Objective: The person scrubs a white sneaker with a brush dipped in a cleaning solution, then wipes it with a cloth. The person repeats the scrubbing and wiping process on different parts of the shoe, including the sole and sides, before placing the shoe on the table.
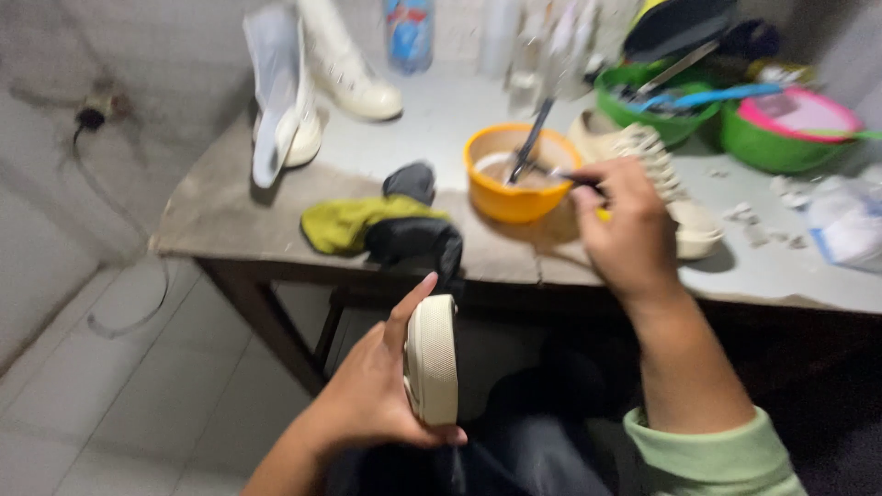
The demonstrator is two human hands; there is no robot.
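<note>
1. Grey and worn, the table (230,197) fills the top of your view, with its front edge just above your lap.
2. White tall boots (303,83) stand at the back left of the table.
3. Two green bowls (767,138) sit at the back right, with tools resting in them.
4. A yellow-green and black cloth (381,225) lies near the front edge.
5. Your left hand (367,390) is low, below the table edge. Its fingers are wrapped around a cream shoe (432,358), sole facing you.
6. An orange bowl (519,174) with pale stuff inside sits on the table, just left of your right hand.
7. Your right hand (629,225) is closed tight on a thin brush (570,174). The brush tip reaches into the orange bowl.
</note>
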